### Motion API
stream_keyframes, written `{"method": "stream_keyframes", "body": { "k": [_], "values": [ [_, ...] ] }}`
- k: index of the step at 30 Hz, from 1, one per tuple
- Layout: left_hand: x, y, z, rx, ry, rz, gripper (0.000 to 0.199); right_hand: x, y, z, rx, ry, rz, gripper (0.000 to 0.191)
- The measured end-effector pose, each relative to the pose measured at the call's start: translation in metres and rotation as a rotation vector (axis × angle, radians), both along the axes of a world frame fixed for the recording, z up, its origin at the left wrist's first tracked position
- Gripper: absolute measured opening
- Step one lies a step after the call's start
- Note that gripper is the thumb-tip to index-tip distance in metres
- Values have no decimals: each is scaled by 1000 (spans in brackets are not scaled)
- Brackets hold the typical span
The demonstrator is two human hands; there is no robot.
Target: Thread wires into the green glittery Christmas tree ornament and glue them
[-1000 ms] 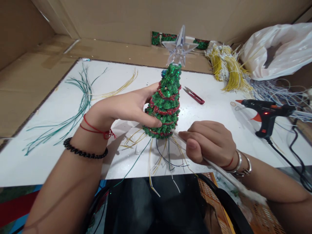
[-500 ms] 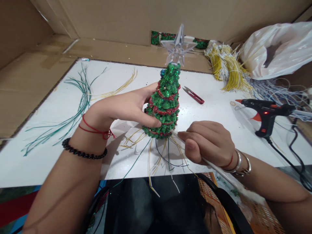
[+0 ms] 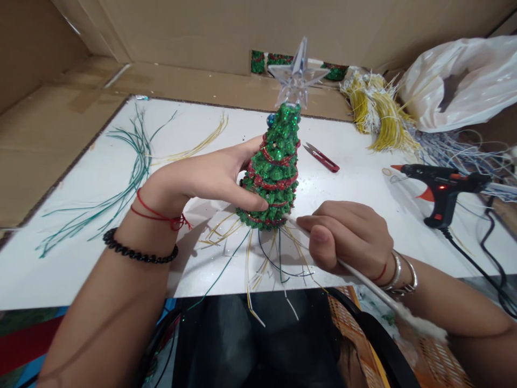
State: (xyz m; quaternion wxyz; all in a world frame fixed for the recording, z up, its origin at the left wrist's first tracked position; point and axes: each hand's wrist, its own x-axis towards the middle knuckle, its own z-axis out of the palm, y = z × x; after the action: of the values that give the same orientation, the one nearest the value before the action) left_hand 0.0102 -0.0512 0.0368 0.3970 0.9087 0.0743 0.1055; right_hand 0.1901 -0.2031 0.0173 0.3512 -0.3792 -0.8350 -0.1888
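Note:
A small green Christmas tree (image 3: pixel 278 172) with red garlands stands on the white board, tilted slightly to the right. On its tip sits a clear star (image 3: pixel 299 78). My left hand (image 3: pixel 226 175) wraps round the tree's left side, thumb in front, other fingers hidden behind. Yellow, green and dark wires (image 3: pixel 264 264) spread from under the base towards me. My right hand (image 3: pixel 347 237) grips a thin white stick (image 3: pixel 374 289) with a fuzzy, whitish rear end. The stick's front tip is at the lower right edge of the tree; whether it touches is hard to tell.
Red thread snips (image 3: pixel 323 158) lie behind the tree. A black glue gun (image 3: pixel 444 188) with a lit red light rests at right, its cord trailing down. Green wires (image 3: pixel 139 161) lie at left, yellow wire bundles (image 3: pixel 379 113) and a white plastic bag (image 3: pixel 460 81) at back right.
My right hand and the stick have shifted slightly right. The tree's top and star have leaned a little to the right; my left hand keeps its hold.

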Motion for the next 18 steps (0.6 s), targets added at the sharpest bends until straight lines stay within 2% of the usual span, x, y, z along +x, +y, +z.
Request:
{"method": "stream_keyframes", "body": {
  "k": [5, 10, 18],
  "values": [
    [0, -1, 0, -2, -2, 6, 68, -8, -2, -4, 5, 140, -96, 24],
    [2, -4, 2, -17, 6, -5, 68, -11, -3, -4, -8, 154, -141, 24],
    [2, -4, 3, 3, 4, 5, 62, -5, -6, -2, 9, 93, -48, 22]
  ]
}}
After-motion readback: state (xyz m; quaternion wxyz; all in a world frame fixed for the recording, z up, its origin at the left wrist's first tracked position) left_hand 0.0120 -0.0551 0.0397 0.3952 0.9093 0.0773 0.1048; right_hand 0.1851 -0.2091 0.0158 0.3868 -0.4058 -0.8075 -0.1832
